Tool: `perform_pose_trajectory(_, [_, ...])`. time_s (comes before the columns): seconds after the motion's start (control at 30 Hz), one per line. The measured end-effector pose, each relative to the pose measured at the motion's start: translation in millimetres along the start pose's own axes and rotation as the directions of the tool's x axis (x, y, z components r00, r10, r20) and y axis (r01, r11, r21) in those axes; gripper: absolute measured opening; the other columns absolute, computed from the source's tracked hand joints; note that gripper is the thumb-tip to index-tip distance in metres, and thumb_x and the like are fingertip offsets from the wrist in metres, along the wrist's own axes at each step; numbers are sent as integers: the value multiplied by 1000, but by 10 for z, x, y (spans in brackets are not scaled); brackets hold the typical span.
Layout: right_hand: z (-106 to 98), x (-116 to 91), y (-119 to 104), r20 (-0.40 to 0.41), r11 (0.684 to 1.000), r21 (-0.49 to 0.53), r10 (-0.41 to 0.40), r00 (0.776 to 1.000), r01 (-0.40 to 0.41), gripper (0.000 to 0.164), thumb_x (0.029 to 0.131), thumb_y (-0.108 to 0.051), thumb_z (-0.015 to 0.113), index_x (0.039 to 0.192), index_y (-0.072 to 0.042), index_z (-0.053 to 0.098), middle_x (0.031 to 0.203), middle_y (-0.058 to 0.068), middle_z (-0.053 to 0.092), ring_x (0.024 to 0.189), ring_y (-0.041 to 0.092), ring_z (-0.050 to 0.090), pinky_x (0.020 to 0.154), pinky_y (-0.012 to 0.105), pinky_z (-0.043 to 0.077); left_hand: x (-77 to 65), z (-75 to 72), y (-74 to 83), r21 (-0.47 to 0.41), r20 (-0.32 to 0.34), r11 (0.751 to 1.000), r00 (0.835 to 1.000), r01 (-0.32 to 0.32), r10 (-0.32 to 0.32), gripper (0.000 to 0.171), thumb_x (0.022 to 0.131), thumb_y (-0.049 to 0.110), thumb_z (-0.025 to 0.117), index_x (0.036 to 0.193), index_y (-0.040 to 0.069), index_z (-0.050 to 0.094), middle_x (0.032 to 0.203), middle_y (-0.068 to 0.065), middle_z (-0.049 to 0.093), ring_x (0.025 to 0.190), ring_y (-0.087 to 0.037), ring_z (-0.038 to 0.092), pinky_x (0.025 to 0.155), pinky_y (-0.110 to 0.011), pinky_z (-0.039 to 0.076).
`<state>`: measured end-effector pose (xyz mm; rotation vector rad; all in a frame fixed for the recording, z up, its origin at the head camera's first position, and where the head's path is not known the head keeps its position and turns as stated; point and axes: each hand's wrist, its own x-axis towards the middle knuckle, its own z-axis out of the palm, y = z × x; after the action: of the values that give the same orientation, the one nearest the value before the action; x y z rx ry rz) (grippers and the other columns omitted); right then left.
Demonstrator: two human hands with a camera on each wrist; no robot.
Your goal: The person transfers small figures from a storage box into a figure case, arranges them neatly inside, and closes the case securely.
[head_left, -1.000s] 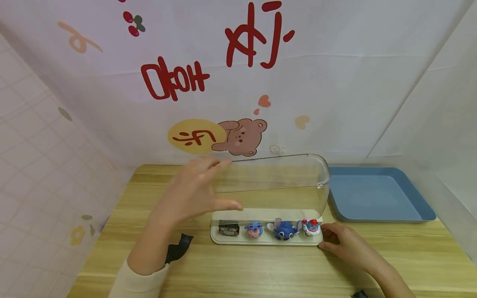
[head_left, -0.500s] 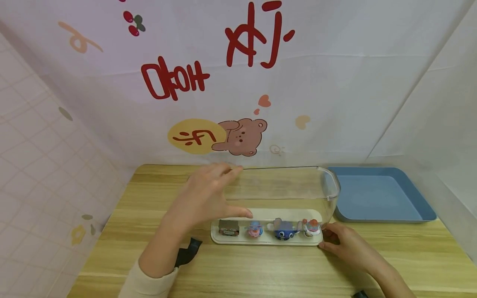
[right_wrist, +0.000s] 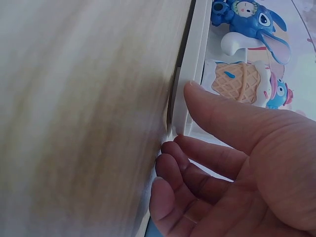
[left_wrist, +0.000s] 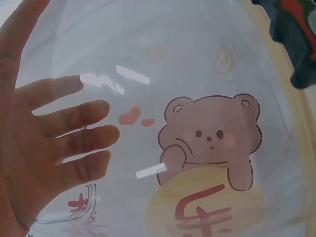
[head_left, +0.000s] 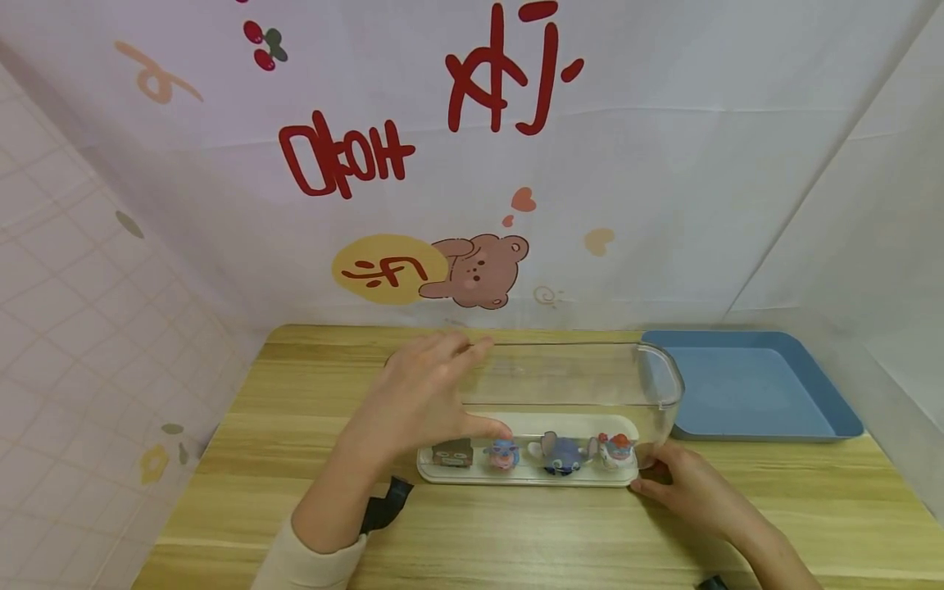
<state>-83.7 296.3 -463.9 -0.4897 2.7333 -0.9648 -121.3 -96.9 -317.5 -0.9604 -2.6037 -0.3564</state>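
My left hand [head_left: 420, 401] grips a long clear plastic cover [head_left: 575, 373] from its left end, thumb in front and fingers at the back. The cover hangs tilted over a long white display base [head_left: 472, 480]. Along the base stand small figurines: a dark brown box-like one [head_left: 452, 453], a small blue and pink one [head_left: 504, 453], a blue big-eared one [head_left: 564, 456] and a white and red one [head_left: 616, 451]. My right hand [head_left: 689, 483] pinches the base's right end. In the right wrist view, my thumb [right_wrist: 217, 113] lies on the base's edge, beside a waffle-patterned figurine [right_wrist: 236, 83].
A blue tray [head_left: 752, 393] stands at the back right, partly behind the cover's right end. The wooden table [head_left: 516, 541] runs back to a printed white cloth wall [head_left: 664, 180]. A black strap [head_left: 387, 504] hangs by the left wrist.
My left hand has moved right and toward me, lowering the clear cover until its front edge overlaps the figurines in view. My right hand has stayed at the base's end.
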Motion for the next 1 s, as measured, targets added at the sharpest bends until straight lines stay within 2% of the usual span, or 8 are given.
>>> perform_pose_trajectory(0.13, [3,1,4,11,1000,21,-8,1000,8,15,90,-15,84,95,-12,70,97,-1,64,87,2,62,73,25,57,4,26,15,18,12,1000,1000,-2,2,102,63,77,86,138,11,69,111,-4,68,101,-24,67,88,-41,58])
perform_pose_trajectory(0.37, [11,2,5,-1,1000,25,-12,1000,12,17,89,-14,84,97,-11,69,98,-3,65,89,5,65,75,26,59,2,78,25,51,34,999,999,9,-11,103,63,81,82,138,13,69,118,-6,70,114,-28,68,96,-44,57])
perform_pose_trajectory(0.63, [4,5,9,1,1000,14,-19,1000,19,19,89,-16,83,101,-11,69,98,-4,65,86,3,63,73,26,57,6,123,45,48,30,999,1000,2,-3,102,63,81,82,138,13,69,111,-5,70,104,-27,69,88,-43,59])
perform_pose_trajectory(0.8, [9,3,-12,-11,1000,12,-23,1000,23,18,90,-16,83,100,-14,69,95,-7,64,86,0,60,72,26,56,3,152,51,45,27,999,1000,0,-1,102,63,79,84,138,13,69,111,-5,69,104,-27,69,89,-43,59])
perform_pose_trajectory(1.0, [7,4,-12,-3,999,37,-27,1000,27,18,90,-16,83,100,-14,68,96,-7,66,88,1,63,74,26,58,2,176,74,32,48,999,999,16,-17,102,63,78,85,139,12,68,114,-5,69,108,-27,68,93,-44,58])
